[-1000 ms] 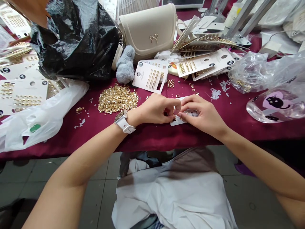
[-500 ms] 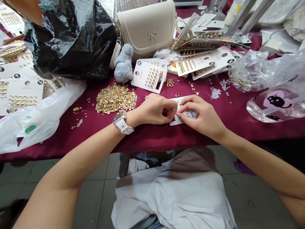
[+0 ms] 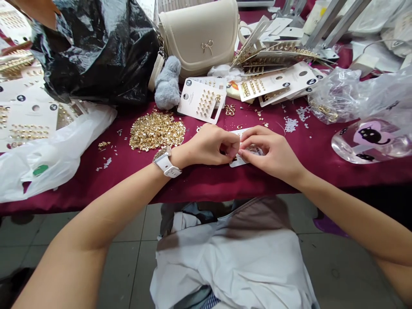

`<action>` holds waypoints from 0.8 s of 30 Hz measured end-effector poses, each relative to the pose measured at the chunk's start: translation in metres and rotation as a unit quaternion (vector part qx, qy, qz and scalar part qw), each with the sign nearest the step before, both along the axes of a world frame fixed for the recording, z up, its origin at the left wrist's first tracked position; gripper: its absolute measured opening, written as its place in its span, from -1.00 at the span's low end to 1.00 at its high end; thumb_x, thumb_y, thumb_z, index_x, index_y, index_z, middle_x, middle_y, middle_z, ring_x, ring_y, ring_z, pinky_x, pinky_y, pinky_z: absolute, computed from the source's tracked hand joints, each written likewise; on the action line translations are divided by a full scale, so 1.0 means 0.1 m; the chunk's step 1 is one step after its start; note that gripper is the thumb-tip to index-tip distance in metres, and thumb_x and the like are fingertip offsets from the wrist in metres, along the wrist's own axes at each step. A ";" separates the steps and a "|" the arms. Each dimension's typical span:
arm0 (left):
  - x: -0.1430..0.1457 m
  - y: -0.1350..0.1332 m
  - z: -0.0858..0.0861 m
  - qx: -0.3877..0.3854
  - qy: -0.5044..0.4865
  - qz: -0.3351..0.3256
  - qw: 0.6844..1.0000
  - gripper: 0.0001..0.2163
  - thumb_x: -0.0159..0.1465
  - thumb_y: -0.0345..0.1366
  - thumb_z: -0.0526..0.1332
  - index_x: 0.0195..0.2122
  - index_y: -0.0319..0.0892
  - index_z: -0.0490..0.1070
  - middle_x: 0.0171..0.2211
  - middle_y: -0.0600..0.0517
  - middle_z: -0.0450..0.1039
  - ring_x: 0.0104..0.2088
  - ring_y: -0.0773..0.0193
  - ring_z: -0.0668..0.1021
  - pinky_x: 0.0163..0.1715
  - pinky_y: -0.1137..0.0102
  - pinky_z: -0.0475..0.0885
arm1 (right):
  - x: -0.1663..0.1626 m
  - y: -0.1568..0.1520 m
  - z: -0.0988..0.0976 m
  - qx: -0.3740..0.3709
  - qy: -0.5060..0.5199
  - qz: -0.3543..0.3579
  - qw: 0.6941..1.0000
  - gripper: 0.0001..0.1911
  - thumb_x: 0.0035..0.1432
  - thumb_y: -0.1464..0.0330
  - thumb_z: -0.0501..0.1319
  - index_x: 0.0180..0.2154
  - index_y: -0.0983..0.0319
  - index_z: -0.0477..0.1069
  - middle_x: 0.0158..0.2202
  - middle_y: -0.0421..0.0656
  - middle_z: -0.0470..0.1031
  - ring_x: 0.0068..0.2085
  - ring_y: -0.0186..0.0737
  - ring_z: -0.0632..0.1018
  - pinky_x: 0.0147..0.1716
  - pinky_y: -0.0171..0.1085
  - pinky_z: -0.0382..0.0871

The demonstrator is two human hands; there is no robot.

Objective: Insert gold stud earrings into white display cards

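Observation:
My left hand [image 3: 207,146], with a white watch at the wrist, is curled in a pinch over a small white earring card [image 3: 240,161] lying near the table's front edge. My right hand [image 3: 272,152] meets it fingertip to fingertip above the same card, fingers pressed together. What sits between the fingertips is too small to make out. A heap of gold earring pieces [image 3: 157,131] lies just left of my left wrist. Another white card with gold studs [image 3: 202,101] lies behind my hands.
The table wears a maroon cloth [image 3: 199,180]. A black plastic bag [image 3: 96,47], a cream handbag [image 3: 201,36] and a grey plush charm [image 3: 168,83] stand behind. Stacked earring cards [image 3: 277,75] lie back right, clear plastic bags [image 3: 363,103] right, a white bag [image 3: 48,159] left.
Both hands stay pinched together over the card with only small finger shifts. The view has tilted slightly.

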State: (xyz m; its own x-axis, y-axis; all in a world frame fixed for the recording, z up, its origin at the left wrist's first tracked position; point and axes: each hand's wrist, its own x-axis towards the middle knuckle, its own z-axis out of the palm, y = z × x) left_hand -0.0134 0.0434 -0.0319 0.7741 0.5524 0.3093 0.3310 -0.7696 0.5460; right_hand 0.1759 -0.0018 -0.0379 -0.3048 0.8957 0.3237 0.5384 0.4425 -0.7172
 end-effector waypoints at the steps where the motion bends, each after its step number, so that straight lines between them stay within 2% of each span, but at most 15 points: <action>1: 0.00 0.00 0.01 -0.003 0.002 0.001 1.000 -0.93 -0.01 -0.44 0.17 -0.59 -0.22 0.41 -0.61 0.13 0.48 -0.58 0.47 0.45 -0.54 0.57 0.21 | 0.00 0.00 0.00 -0.001 0.004 0.001 1.000 -0.92 0.02 0.38 0.25 -0.49 0.17 0.49 -0.29 -0.14 0.51 -0.24 -0.21 0.52 -0.21 -0.20 0.41; 7: 0.00 -0.01 0.02 -0.017 0.000 -0.003 1.000 -0.93 -0.02 -0.46 0.18 -0.60 -0.24 0.41 -0.61 0.12 0.47 -0.58 0.47 0.44 -0.55 0.57 0.20 | 0.00 0.03 0.00 -0.020 0.027 0.013 0.999 -0.93 -0.02 0.38 0.26 -0.52 0.18 0.49 -0.32 -0.17 0.52 -0.28 -0.22 0.52 -0.21 -0.20 0.40; 15: 0.01 0.00 0.01 -0.003 -0.016 -0.017 1.000 -0.93 -0.04 -0.48 0.17 -0.61 -0.25 0.40 -0.63 0.12 0.46 -0.60 0.49 0.41 -0.57 0.57 0.18 | -0.02 0.04 0.01 -0.008 0.019 0.015 1.000 -0.92 -0.05 0.42 0.25 -0.55 0.19 0.46 -0.33 -0.17 0.52 -0.26 -0.21 0.52 -0.16 -0.19 0.37; 24: 0.01 -0.01 0.02 -0.004 -0.022 -0.024 0.999 -0.91 -0.05 -0.50 0.16 -0.61 -0.25 0.42 -0.64 0.13 0.42 -0.61 0.51 0.40 -0.58 0.59 0.18 | 0.00 0.09 0.08 -0.033 -0.010 0.045 0.998 -0.91 -0.04 0.41 0.24 -0.55 0.20 0.44 -0.39 -0.18 0.44 -0.34 -0.28 0.47 -0.33 -0.27 0.32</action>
